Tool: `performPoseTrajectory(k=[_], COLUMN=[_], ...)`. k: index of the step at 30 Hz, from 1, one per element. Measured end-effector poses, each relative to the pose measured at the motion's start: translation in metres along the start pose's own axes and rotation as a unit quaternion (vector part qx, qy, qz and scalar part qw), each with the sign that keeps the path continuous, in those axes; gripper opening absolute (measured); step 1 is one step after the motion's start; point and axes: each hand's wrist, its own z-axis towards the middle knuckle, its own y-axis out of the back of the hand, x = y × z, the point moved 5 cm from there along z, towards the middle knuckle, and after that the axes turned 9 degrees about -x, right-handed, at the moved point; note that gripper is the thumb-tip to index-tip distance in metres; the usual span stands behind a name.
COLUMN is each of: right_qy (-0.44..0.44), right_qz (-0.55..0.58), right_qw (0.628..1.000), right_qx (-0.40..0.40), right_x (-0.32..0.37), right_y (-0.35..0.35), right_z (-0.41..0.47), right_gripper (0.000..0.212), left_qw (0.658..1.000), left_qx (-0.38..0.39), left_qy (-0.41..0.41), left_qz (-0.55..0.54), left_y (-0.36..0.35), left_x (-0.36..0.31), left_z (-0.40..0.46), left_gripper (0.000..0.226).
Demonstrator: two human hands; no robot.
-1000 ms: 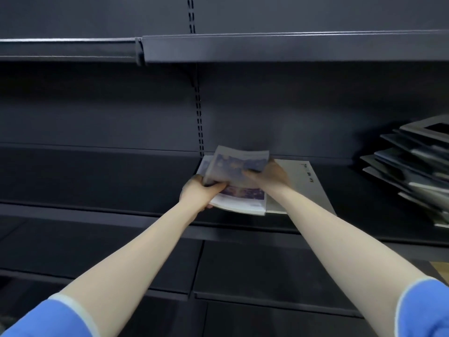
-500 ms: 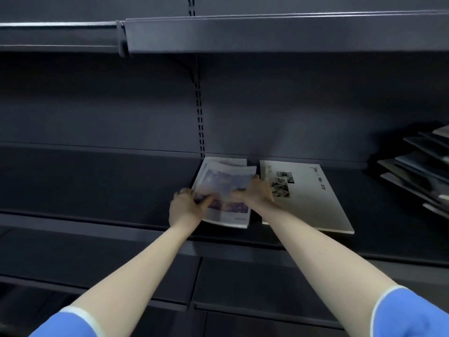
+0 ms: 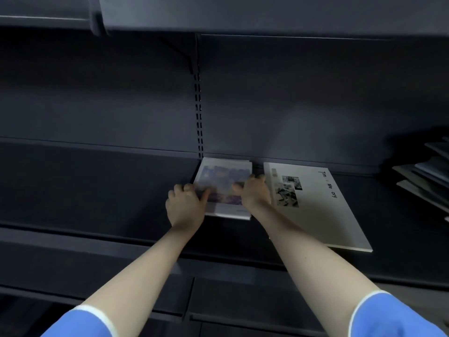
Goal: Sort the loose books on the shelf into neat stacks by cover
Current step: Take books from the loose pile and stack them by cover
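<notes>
Shelf (image 3: 97, 190): dark metal; I see every book lying on it.
White book (image 3: 323, 215): flat, just right of my right hand.
Loose pile (image 3: 422, 176): slanted books at far right, well apart.
Blue-cover stack (image 3: 224, 188): against the back wall.
Left hand (image 3: 185, 205): fingers curled round the stack's left edge.
Right hand (image 3: 254, 192): fingers curled over its right edge.
</notes>
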Motion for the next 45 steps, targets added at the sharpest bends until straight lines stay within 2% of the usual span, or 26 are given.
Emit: performPoseTrajectory(k=[8, 18, 23, 29, 32, 36, 45], right_qy=[0.004, 0.020, 0.068, 0.119, 0.114, 0.101, 0.078], right_qz=[-0.040, -0.069, -0.147, -0.218, -0.250, -0.283, -0.324], right_qw=[0.998, 0.996, 0.987, 0.968, 0.960, 0.951, 0.938], right_qx=[-0.053, -0.044, -0.001, -0.035, -0.055, -0.071, -0.096], right_x=[0.006, 0.008, 0.008, -0.002, -0.009, -0.024, -0.062], right_y=[-0.006, -0.007, 0.008, 0.041, 0.062, 0.091, 0.174], right_z=[0.015, 0.018, 0.011, -0.003, -0.010, -0.022, -0.046], right_gripper=[0.051, 0.051, 0.058, 0.056, 0.060, 0.066, 0.068], left_qw=[0.998, 0.991, 0.992, 0.991, 0.990, 0.987, 0.982], left_qx=[0.039, 0.102, 0.126, 0.125, 0.121, 0.105, 0.136], left_qy=[0.001, -0.013, -0.007, -0.049, -0.078, -0.125, -0.129], left_qz=[0.049, 0.086, 0.029, 0.005, 0.003, 0.007, 0.015], left_y=[-0.015, -0.018, -0.007, 0.020, 0.027, 0.030, 0.055], left_x=[-0.007, -0.010, -0.007, -0.022, -0.031, -0.041, -0.086], left_z=[0.020, 0.028, 0.030, 0.029, 0.030, 0.023, -0.017], left_gripper=[0.045, 0.046, 0.055, 0.068, 0.077, 0.102, 0.104])
